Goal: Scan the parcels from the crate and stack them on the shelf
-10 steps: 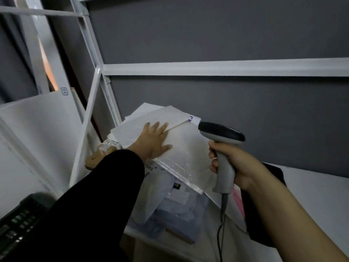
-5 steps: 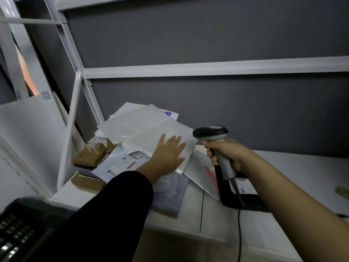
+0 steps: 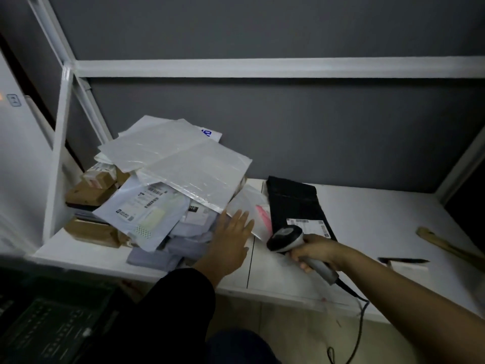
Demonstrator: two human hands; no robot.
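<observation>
On the white shelf (image 3: 367, 219), toward its left end, the parcels (image 3: 157, 206) are heaped in a loose pile. A clear bubble mailer (image 3: 194, 174) is laid on top, white and grey poly bags with printed labels are spread beneath it, and brown cardboard boxes (image 3: 89, 193) are wedged near the left upright (image 3: 56, 153). A black parcel (image 3: 296, 200) (a white label is stuck at its near end) is laid flat just right of the pile, and a clear pouch (image 3: 257, 214) with something pink inside is lodged between the two.

The left hand (image 3: 231, 240) is held flat at the front of the pile, fingers straight and spread, nothing grasped; whether its fingertips touch the pouch cannot be told. The scanner (image 3: 284, 237) is gripped by its grey handle in the right hand (image 3: 315, 250), fingers curled round it, with its dark head held just before the black parcel's label. A black cable (image 3: 359, 324) is trailed from the handle over the shelf's front edge. The dark crate (image 3: 52, 324) is seen at lower left, below the shelf.
</observation>
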